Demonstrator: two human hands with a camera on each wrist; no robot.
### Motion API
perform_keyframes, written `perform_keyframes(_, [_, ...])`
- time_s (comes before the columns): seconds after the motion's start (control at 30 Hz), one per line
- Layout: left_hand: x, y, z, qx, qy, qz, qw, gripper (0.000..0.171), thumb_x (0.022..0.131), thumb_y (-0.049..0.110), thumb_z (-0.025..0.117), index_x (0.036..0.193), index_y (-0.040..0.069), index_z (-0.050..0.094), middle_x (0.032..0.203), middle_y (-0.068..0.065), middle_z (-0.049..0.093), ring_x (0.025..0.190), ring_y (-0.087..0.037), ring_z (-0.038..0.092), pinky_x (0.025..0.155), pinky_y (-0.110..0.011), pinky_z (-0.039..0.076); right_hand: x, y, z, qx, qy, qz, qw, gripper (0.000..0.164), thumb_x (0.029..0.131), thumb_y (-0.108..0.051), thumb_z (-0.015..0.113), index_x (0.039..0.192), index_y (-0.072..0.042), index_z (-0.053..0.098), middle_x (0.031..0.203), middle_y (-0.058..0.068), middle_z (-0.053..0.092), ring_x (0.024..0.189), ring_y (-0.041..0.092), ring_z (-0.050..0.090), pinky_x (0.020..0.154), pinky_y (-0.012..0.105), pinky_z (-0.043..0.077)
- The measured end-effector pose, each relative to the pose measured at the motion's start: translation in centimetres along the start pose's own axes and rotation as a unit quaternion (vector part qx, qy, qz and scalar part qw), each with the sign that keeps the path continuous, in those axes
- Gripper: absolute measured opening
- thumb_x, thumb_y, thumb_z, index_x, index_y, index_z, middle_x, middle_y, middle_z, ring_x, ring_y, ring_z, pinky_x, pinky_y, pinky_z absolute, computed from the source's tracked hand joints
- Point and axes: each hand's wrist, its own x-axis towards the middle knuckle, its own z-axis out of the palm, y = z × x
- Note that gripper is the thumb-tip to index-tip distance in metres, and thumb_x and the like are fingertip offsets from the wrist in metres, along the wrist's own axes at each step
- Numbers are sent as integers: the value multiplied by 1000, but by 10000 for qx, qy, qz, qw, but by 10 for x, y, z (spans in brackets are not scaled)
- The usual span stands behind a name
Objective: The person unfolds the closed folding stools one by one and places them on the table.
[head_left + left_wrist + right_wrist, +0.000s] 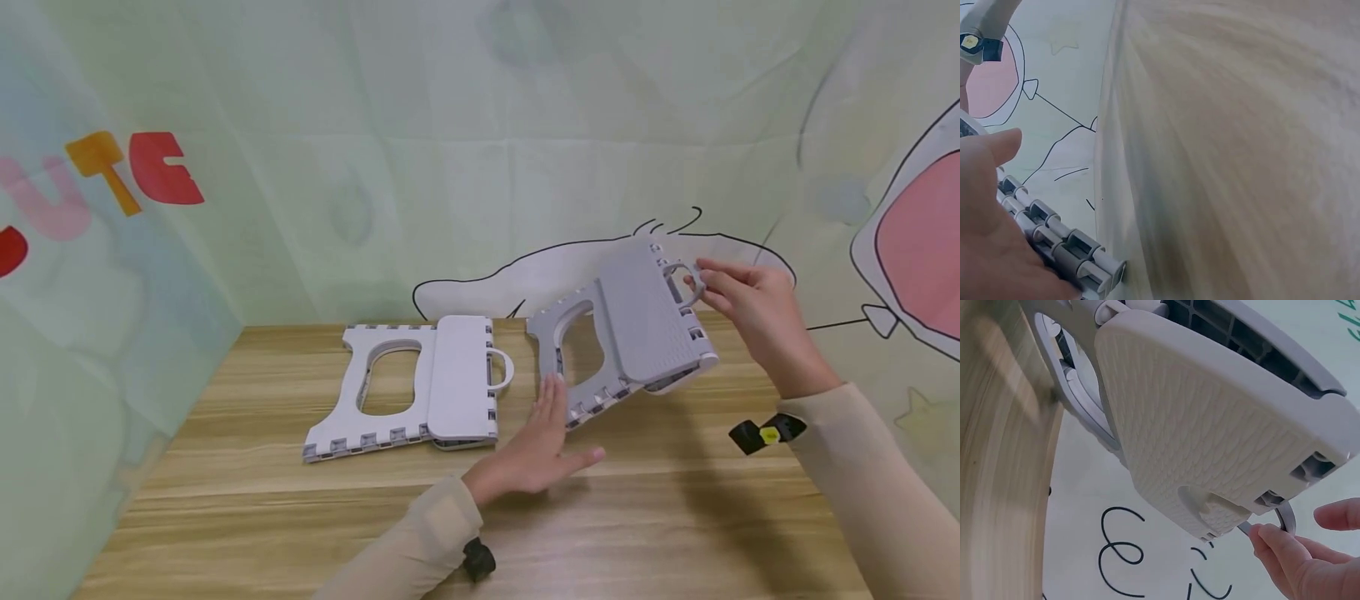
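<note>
A grey folding step stool [647,321], folded flat, is tilted with its handle side raised off the table. My right hand [767,321] holds its small loop handle [1286,517], fingers hooked through the loop in the right wrist view. At the stool's lower leg edge, my left hand [534,450] touches it with straight fingers, thumb spread apart. The left wrist view shows the hinged edge [1066,240] of the stool beside the left palm. To the left, a white folding step stool [465,379] lies folded flat on the table, its loop handle pointing right.
The wooden table [247,500] ends against a pale green printed cloth [300,167] at the back, left and right. Black straps with small devices [767,433] sit at both sleeves. The raised stool stands close to the back cloth.
</note>
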Motion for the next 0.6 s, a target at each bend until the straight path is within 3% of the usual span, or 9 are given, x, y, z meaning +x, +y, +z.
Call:
perform_keyframes(0.23, [-2,-1,-2,-178,37,-99,9998,106,97,63,47,154,-1,-15,159,-18,-25,148,-30,-17,120,-45,3,1,-10,11,99,-66,-218,9997,62,101,-29,59,147,9,40,151,25,38,114,8,61,91,15,48])
perform_keyframes(0.4, [-4,-1,-3,-381,145,-135,9991,106,97,61,50,155,-1,-14,160,-18,-24,149,-32,-14,120,-47,6,1,-16,18,-123,-66,-385,9992,58,102,-29,58,146,7,44,154,20,37,128,18,53,94,17,47])
perform_keyframes(0.6, [-3,-5,-2,-536,301,-114,9980,108,96,62,51,155,-3,-13,160,-20,-21,149,-35,-10,120,-49,9,2,-23,27,-318,-71,-561,9979,55,103,-30,56,146,4,46,153,18,40,133,25,49,97,19,46])
